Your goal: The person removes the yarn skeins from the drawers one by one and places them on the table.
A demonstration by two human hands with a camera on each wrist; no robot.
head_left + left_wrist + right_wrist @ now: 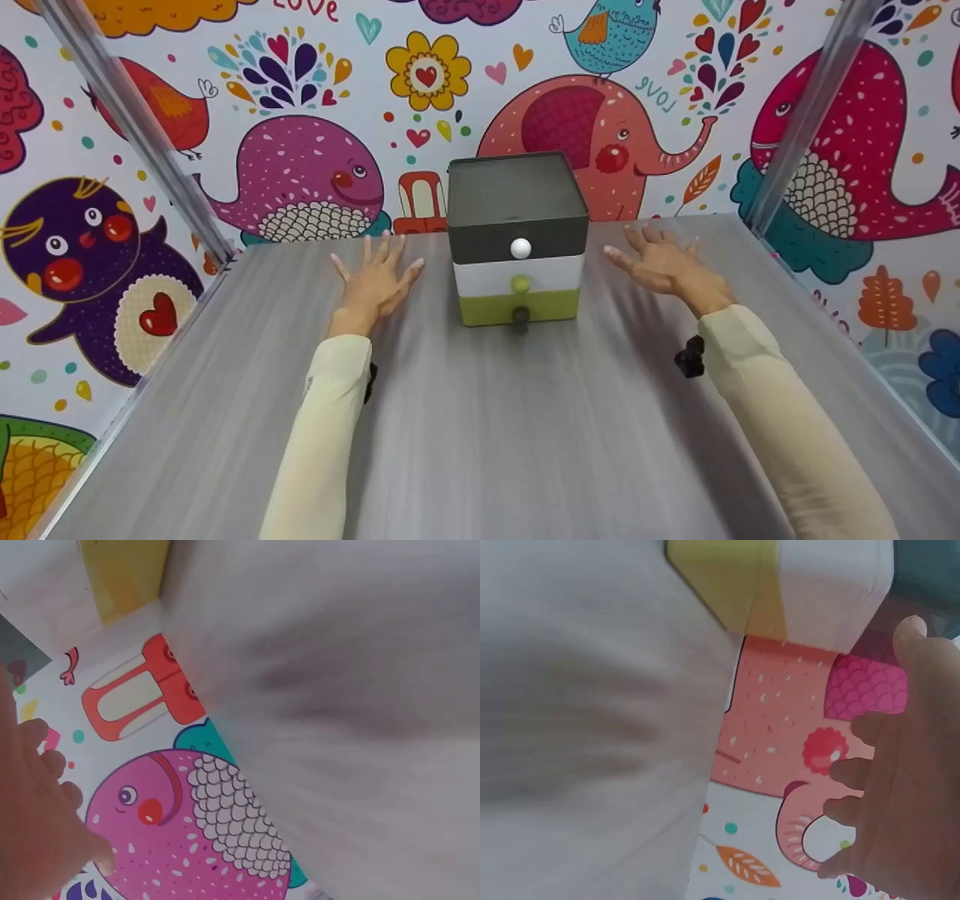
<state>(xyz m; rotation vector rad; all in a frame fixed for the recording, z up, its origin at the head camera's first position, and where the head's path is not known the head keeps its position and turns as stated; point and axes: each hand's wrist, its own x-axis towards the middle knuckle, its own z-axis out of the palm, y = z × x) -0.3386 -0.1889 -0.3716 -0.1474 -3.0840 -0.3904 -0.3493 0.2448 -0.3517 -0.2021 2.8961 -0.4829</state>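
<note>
A small box of stacked drawers [517,195] stands at the back of the table, dark grey on top, white in the middle and green at the bottom. Each layer has a round knob on its front: a white knob [520,248], a green knob [520,283] and a dark knob [520,315]. To the left of the box my left hand [371,289] is spread, fingers apart and pointing at the back wall. My right hand [671,266] is on the other side, its fingers extended and thumb towards the box. Both hands are apart from the box and hold nothing.
The grey table [570,442] reaches back to a wall [420,150] printed with cartoon animals. Metal posts [139,135] rise at the left and right rear corners. A small black device [691,357] sits at the right wrist.
</note>
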